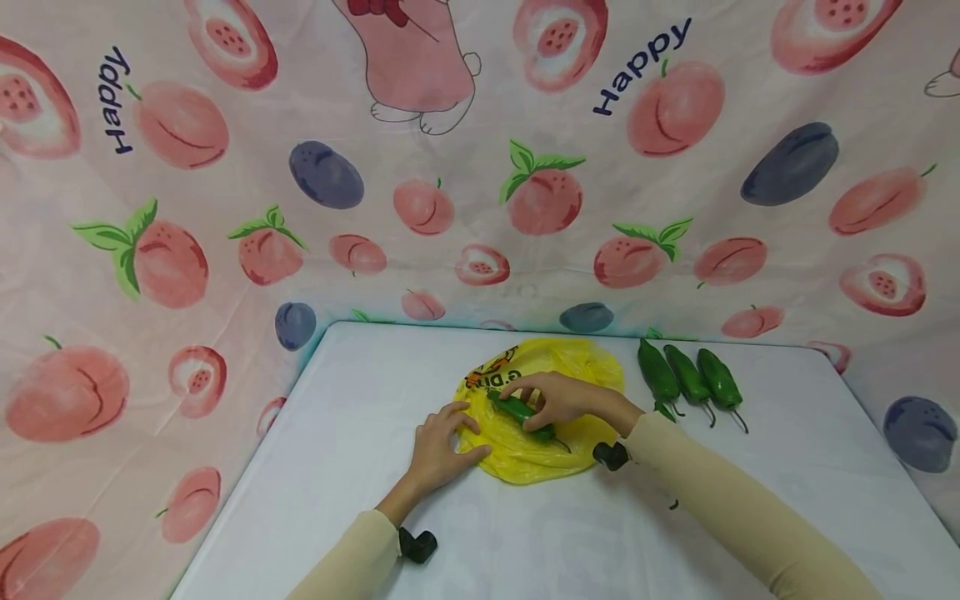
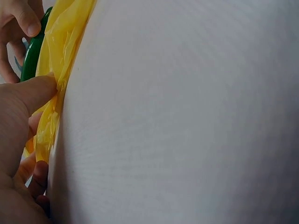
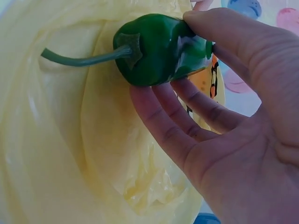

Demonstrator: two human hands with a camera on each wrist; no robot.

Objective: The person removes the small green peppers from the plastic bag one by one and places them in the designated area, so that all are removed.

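Observation:
A yellow plastic bag (image 1: 517, 462) with dark printing lies flat on the white table. Over its middle, my right hand (image 1: 558, 398) grips a green pepper (image 1: 515, 407) between thumb and fingers. The right wrist view shows this pepper (image 3: 149, 49) side-on, its curved stem pointing away from the palm. At the bag's left edge rests my left hand (image 1: 441, 446), thumb and fingers spread apart. Close up in the left wrist view, the left thumb (image 2: 39, 91) touches the crinkled yellow bag (image 2: 58, 46); the fingertips are partly hidden.
Three green peppers (image 1: 693, 379) lie side by side at the back right of the white table (image 1: 375, 375). Another pepper (image 1: 664, 411) shows partly beside the right sleeve, and a stem (image 1: 673, 504) pokes out under it. A fruit-printed cloth (image 1: 450, 275) hangs behind.

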